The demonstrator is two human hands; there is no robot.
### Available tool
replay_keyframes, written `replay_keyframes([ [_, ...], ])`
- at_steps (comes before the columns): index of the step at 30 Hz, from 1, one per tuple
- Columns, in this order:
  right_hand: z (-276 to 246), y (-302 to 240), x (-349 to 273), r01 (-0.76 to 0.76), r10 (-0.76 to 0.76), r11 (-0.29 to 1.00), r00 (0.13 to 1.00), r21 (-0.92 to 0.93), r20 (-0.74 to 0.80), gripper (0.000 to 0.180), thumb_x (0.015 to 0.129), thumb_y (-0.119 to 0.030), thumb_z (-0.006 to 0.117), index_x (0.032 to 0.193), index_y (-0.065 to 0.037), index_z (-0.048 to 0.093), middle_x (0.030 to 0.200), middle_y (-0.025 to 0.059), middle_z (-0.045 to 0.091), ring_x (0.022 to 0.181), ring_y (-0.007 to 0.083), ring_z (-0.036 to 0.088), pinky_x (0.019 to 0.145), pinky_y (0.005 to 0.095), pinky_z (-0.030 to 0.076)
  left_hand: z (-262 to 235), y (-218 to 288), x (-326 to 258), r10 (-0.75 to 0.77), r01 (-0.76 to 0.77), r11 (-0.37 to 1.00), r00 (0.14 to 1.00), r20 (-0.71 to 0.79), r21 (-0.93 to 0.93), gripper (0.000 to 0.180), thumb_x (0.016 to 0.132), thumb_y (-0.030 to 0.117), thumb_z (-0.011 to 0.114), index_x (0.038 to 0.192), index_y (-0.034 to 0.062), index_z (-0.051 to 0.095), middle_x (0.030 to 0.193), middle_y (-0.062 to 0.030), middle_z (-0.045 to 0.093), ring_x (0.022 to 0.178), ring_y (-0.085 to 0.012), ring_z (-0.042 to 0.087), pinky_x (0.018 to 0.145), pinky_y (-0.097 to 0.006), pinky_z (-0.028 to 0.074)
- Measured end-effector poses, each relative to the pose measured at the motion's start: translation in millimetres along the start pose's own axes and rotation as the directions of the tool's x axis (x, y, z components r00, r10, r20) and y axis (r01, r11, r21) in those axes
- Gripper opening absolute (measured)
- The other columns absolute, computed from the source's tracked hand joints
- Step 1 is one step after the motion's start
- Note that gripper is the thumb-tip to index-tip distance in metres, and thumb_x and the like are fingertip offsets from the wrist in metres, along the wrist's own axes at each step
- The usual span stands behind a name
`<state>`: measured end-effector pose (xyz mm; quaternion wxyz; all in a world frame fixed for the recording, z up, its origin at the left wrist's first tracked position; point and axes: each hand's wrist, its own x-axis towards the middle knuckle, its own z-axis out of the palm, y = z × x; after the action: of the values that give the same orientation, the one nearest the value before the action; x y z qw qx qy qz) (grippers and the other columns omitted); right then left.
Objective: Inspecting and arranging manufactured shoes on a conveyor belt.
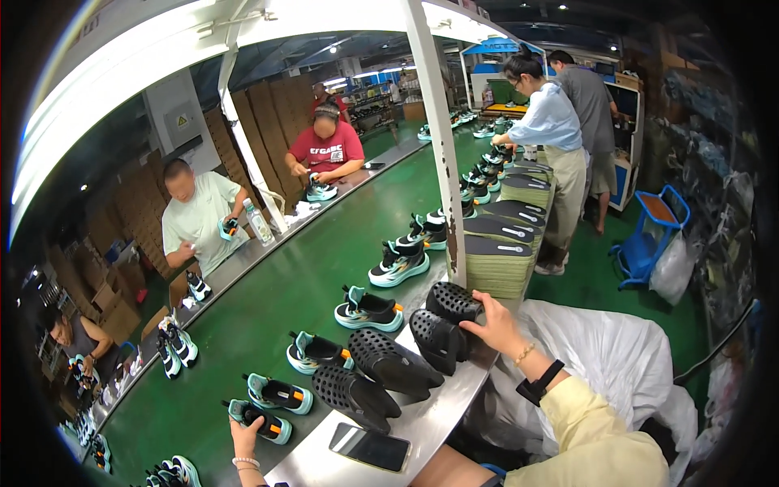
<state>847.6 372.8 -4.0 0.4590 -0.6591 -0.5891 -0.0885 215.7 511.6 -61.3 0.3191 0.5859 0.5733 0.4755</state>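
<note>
My left hand grips a black-and-mint sneaker with an orange heel patch, its thumb at the shoe's opening. A matching sneaker sits just beyond it on the green belt. My right hand is closed round the edge of a black clog with many round holes. Right beside that one stands another black clog. Two more perforated clogs, one behind the other, rest at the metal bench edge between my hands. A dark phone lies flat in front of them.
Several sneakers line the belt's right side. Stacks of insoles stand past a white post. White plastic sheeting bulges at my right. Co-workers handle shoes across the belt; another person stands farther up. A blue trolley stands on the floor.
</note>
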Motion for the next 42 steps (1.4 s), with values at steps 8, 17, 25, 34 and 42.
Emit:
replay_keyframes([
  [8,7,4,4,-0.037,0.037,0.999,0.999,-0.011,0.010,0.066,0.076,-0.034,0.080,0.127,-0.002,0.053,0.118,0.0182,0.065,0.110,0.0366,0.061,0.093,0.0411,0.049,2,-2,4,0.013,0.004,0.976,0.997,-0.078,0.216,0.075,0.062,0.011,0.084,0.128,0.0017,0.049,0.118,-0.0141,0.061,0.106,-0.0267,0.062,0.097,-0.036,0.047],
  [17,10,-4,11,-0.058,0.058,0.998,0.997,-0.010,0.044,0.067,0.076,-0.035,0.081,0.126,0.000,0.052,0.117,0.0196,0.065,0.108,0.0369,0.062,0.092,0.0418,0.049,30,0,-7,0.047,0.142,0.842,0.942,-0.333,0.521,0.086,0.064,0.010,0.082,0.136,-0.0040,0.037,0.108,-0.0262,0.064,0.103,-0.0426,0.062,0.093,-0.044,0.049],
  [25,10,-2,10,-0.054,0.054,0.999,0.997,-0.005,0.049,0.067,0.076,-0.034,0.080,0.127,-0.001,0.051,0.115,0.0209,0.065,0.106,0.0389,0.062,0.089,0.0424,0.050,-20,-22,7,-0.190,0.189,0.982,0.980,0.061,0.007,0.070,0.071,0.000,0.076,0.133,0.0031,0.041,0.113,-0.0105,0.062,0.100,-0.0289,0.065,0.081,-0.042,0.058],
  [34,5,-2,10,-0.035,0.034,0.999,0.998,0.018,0.054,0.066,0.077,-0.032,0.080,0.128,-0.001,0.052,0.113,0.0243,0.065,0.104,0.0415,0.062,0.088,0.0431,0.050,-23,-3,3,-0.294,0.299,0.929,0.954,-0.057,0.219,0.055,0.067,-0.004,0.076,0.118,-0.0014,0.055,0.106,-0.0168,0.066,0.085,-0.0316,0.070,0.062,-0.041,0.062],
  [42,-4,-11,10,-0.073,0.070,0.996,0.996,0.044,0.062,0.064,0.078,-0.029,0.080,0.127,0.000,0.053,0.118,0.0228,0.064,0.109,0.0392,0.062,0.092,0.0406,0.049,-43,-36,8,-0.104,0.128,0.903,0.991,-0.080,0.411,0.060,0.065,0.008,0.080,0.120,-0.0025,0.057,0.108,-0.0234,0.067,0.103,-0.0372,0.066,0.092,-0.043,0.051],
])
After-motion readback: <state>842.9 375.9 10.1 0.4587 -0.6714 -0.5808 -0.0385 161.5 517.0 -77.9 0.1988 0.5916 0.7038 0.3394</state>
